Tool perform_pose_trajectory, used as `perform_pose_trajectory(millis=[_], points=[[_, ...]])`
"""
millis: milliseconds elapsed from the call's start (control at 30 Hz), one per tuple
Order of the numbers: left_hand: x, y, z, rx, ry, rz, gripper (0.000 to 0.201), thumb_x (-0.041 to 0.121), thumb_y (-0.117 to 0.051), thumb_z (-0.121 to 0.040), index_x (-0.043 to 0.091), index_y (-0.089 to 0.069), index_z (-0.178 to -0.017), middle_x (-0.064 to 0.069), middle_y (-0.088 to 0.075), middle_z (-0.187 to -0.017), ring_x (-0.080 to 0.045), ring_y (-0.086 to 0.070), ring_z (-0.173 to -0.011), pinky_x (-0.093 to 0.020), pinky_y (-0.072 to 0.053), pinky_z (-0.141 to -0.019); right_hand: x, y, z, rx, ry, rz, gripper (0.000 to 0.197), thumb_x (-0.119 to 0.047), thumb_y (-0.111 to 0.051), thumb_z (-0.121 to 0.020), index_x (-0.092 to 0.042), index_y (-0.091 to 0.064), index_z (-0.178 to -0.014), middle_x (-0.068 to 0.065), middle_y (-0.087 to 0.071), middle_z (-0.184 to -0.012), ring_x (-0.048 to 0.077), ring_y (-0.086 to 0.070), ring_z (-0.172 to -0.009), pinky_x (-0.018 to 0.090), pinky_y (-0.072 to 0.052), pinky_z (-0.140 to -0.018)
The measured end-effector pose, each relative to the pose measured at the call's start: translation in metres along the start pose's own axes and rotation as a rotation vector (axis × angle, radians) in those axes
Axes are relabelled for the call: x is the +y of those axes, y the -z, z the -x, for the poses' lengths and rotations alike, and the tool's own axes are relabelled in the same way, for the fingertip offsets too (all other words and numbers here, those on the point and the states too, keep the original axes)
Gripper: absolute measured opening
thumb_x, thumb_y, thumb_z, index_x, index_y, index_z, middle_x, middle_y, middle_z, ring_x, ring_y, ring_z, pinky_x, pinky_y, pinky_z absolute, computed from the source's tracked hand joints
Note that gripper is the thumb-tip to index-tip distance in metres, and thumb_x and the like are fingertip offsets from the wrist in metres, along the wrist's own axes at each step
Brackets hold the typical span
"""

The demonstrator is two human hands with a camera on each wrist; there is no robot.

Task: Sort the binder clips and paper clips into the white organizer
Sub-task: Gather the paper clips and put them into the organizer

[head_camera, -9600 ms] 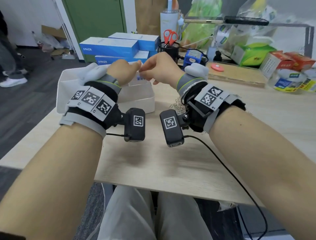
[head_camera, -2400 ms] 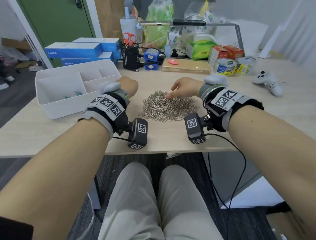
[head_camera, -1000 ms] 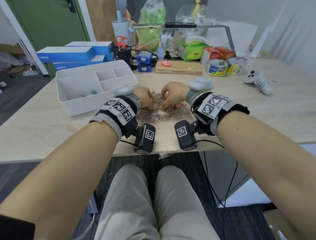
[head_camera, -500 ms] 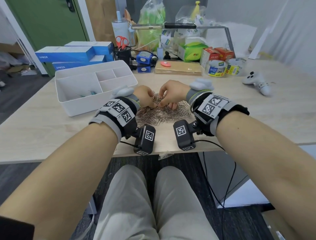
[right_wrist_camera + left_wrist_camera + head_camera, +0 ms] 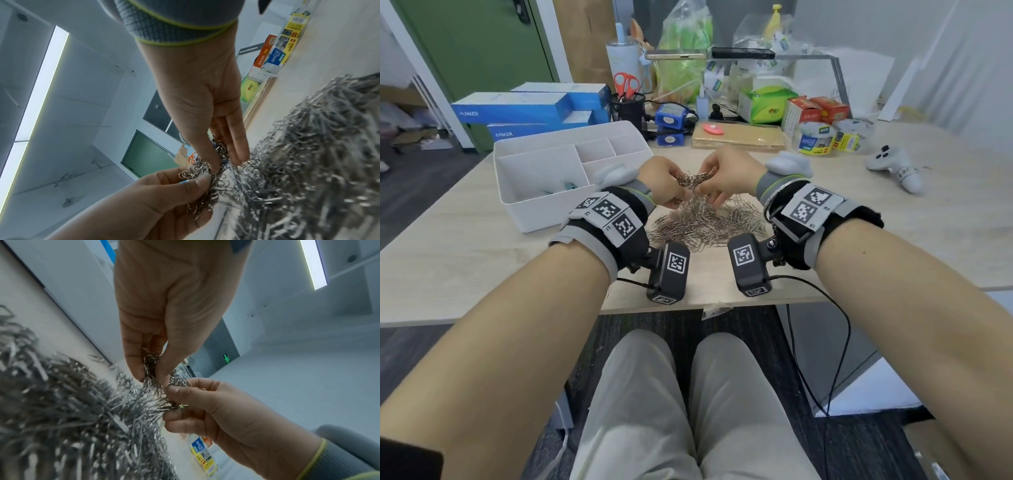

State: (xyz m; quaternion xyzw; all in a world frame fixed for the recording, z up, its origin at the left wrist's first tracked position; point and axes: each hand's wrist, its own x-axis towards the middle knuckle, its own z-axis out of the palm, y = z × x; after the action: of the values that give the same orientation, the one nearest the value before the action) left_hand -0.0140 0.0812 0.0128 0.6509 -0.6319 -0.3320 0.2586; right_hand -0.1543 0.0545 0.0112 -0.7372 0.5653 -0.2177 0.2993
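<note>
A big heap of silver paper clips (image 5: 709, 222) lies on the wooden table in front of me. Just above it, my left hand (image 5: 671, 190) and right hand (image 5: 710, 185) meet and both pinch one tangled clump of paper clips (image 5: 693, 179). In the left wrist view, my left hand's thumb and fingers (image 5: 133, 369) close on the clump (image 5: 162, 386). In the right wrist view, my right hand's fingertips (image 5: 213, 167) nip the same clump (image 5: 197, 175), with strands trailing to the heap (image 5: 308, 162). The white organizer (image 5: 534, 152) stands left of my hands, with small teal items (image 5: 566, 186) in its large compartment.
Blue boxes (image 5: 524, 109), a black pen cup with scissors (image 5: 627, 102), tape rolls (image 5: 815, 137) and a white game controller (image 5: 893, 166) stand along the back and right of the table. The table's front edge runs just below my wrists.
Both hands have risen a little from the heap, drawing up a tangled clump of paper clips between them. One second ago their fingers were down in the heap.
</note>
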Motion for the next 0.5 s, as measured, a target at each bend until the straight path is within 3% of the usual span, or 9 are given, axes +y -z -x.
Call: perform_pose_trajectory(millis=[67, 167, 233, 300, 400, 500], points=[[0.001, 0.009, 0.0, 0.008, -0.03, 0.026, 0.042, 0.004, -0.069, -0.083, -0.004, -0.055, -0.122, -0.009, -0.059, -0.078, -0.013, -0.057, -0.051, -0.017, -0.052, -0.045, -0.008, 0.003, -0.001, 0.009, 0.008, -0.017, 0.033, -0.007, -0.073, -0.08, -0.005, -0.052, -0.106, 0.011, -0.064, -0.065, 0.011, -0.066, -0.047, 0.029, -0.061, -0.059], [0.004, 0.018, -0.001, 0.028, -0.057, 0.036, 0.03, 0.006, -0.069, -0.084, -0.001, -0.06, -0.112, -0.015, -0.062, -0.092, -0.007, -0.059, -0.045, -0.02, -0.056, -0.054, -0.019, 0.006, -0.004, 0.024, 0.021, -0.025, 0.034, -0.007, -0.073, -0.08, -0.004, -0.053, -0.107, 0.013, -0.066, -0.069, 0.015, -0.068, -0.055, 0.035, -0.062, -0.066], [0.005, 0.028, -0.001, 0.036, -0.06, 0.053, 0.026, 0.005, -0.067, -0.085, 0.001, -0.059, -0.109, -0.015, -0.061, -0.094, -0.014, -0.06, -0.059, -0.025, -0.058, -0.061, -0.03, 0.006, -0.007, 0.036, 0.051, -0.034, 0.026, -0.006, -0.073, -0.079, -0.008, -0.053, -0.096, 0.019, -0.068, -0.075, 0.02, -0.069, -0.059, 0.039, -0.062, -0.068], [0.007, 0.041, -0.001, 0.055, -0.068, 0.079, 0.02, 0.005, -0.067, -0.085, 0.004, -0.058, -0.103, -0.014, -0.06, -0.09, -0.019, -0.059, -0.066, -0.021, -0.056, -0.059, -0.044, 0.007, -0.012, 0.043, 0.079, -0.035, 0.021, -0.006, -0.072, -0.079, -0.01, -0.054, -0.089, 0.022, -0.068, -0.078, 0.03, -0.072, -0.071, 0.043, -0.061, -0.073], [0.007, 0.062, -0.005, 0.114, -0.083, 0.113, 0.027, 0.005, -0.068, -0.084, 0.003, -0.06, -0.11, -0.014, -0.06, -0.091, -0.022, -0.06, -0.071, -0.018, -0.054, -0.055, -0.064, 0.009, -0.023, 0.063, 0.106, -0.058, 0.02, -0.008, -0.072, -0.08, -0.006, -0.057, -0.092, 0.023, -0.07, -0.08, 0.033, -0.073, -0.079, 0.044, -0.06, -0.075], [0.008, 0.076, -0.01, 0.158, -0.077, 0.144, 0.01, 0.005, -0.066, -0.085, 0.008, -0.059, -0.09, -0.012, -0.059, -0.085, -0.014, -0.055, -0.062, -0.013, -0.052, -0.049, -0.08, 0.007, -0.036, 0.08, 0.128, -0.076, 0.019, -0.007, -0.072, -0.079, -0.004, -0.056, -0.087, 0.024, -0.07, -0.082, 0.03, -0.073, -0.076, 0.044, -0.06, -0.075]])
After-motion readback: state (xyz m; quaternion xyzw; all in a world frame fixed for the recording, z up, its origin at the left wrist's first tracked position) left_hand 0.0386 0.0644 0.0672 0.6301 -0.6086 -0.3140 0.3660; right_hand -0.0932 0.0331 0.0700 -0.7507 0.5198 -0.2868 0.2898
